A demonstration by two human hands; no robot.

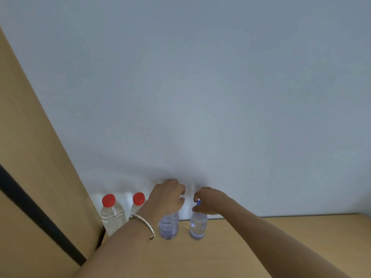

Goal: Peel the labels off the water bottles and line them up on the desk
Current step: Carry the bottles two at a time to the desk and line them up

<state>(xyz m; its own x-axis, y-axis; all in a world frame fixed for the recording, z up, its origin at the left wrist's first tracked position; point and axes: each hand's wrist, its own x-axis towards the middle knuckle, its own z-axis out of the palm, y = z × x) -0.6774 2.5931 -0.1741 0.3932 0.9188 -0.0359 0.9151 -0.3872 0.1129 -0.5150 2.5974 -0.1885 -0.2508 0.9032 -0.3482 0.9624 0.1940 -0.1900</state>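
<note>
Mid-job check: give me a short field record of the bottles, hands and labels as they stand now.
row: four bottles upright on the desk, against the wall
first red-capped bottle: untouched
second red-capped bottle: untouched, partly behind the left forearm
third bottle: bluish, cap hidden; left hand grips its top
blue-capped bottle: right hand grips its top
labels: none visible on any bottle
</note>
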